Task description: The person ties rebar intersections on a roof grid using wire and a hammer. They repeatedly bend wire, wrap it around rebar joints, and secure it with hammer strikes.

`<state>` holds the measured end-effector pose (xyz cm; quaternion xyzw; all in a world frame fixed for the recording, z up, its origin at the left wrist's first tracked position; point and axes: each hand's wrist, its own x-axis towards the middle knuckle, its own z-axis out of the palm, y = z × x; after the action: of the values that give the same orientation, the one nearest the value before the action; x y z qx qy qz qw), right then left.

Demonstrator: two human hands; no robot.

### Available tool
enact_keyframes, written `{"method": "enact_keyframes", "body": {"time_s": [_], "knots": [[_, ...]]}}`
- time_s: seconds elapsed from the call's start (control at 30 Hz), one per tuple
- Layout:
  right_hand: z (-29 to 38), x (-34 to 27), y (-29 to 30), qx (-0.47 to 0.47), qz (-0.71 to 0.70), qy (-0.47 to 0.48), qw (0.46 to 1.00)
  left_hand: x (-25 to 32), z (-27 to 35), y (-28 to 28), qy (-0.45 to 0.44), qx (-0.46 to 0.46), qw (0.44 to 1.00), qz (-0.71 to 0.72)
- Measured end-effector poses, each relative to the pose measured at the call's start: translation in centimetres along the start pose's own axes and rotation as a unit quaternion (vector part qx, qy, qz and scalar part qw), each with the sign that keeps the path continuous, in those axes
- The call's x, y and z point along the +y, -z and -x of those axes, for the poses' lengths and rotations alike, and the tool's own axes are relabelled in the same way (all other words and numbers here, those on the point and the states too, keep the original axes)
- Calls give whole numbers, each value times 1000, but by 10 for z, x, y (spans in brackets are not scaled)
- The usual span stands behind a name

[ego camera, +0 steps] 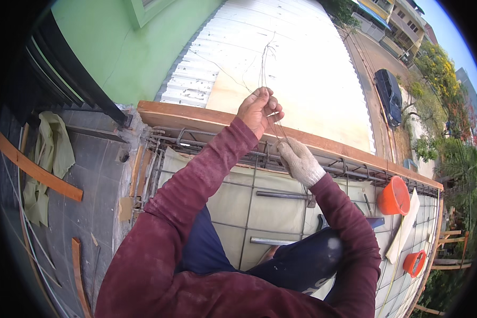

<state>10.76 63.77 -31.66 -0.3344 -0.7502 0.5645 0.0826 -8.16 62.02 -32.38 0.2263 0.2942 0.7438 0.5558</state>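
My bare left hand (pixel 261 110) is raised over a long wooden formwork board (pixel 230 118), its fingers closed on a small bunch of thin tie wires (pixel 264 67). The wires fan out above the fingers, and their lower part runs down to my right hand (pixel 300 161). That hand wears a pale knitted work glove and pinches the lower end of the wires. Below both hands runs a cage of steel reinforcing bars (pixel 344 169) along the board. Beneath my right forearm lies a hammer (pixel 282 195), its handle across the rebar mesh (pixel 247 214).
A metal tube (pixel 272 241) lies near my legs, beside a partly hidden handsaw (pixel 375 222). Two orange buckets (pixel 395 195) (pixel 414 263) and a pale plank (pixel 401 230) are at the right. A corrugated metal roof (pixel 302 31) spreads beyond the board; wood strips (pixel 43 171) lie left.
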Motion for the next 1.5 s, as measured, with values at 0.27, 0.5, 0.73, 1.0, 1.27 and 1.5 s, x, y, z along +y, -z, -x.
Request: {"method": "enact_keyframes", "body": {"time_s": [0.27, 0.5, 0.73, 1.0, 1.27, 1.5], "knots": [[2, 3, -11, -159, 51, -44, 985, 25, -7, 18, -3, -2, 999, 49], [5, -16, 39, 69, 20, 95, 993, 10, 11, -11, 30, -39, 995, -87], [15, -44, 58, 193, -67, 120, 971, -22, 28, -21, 14, -110, 971, -212], [47, -48, 96, 339, 352, 237, 840, -16, 33, -19, 279, -278, 907, -149], [46, -23, 121, 469, -40, 235, 850, -21, 35, -27, 198, -184, 956, -110], [34, -30, 58, 210, -131, 97, 964, -35, 39, -27, 151, -182, 960, -152]]}}
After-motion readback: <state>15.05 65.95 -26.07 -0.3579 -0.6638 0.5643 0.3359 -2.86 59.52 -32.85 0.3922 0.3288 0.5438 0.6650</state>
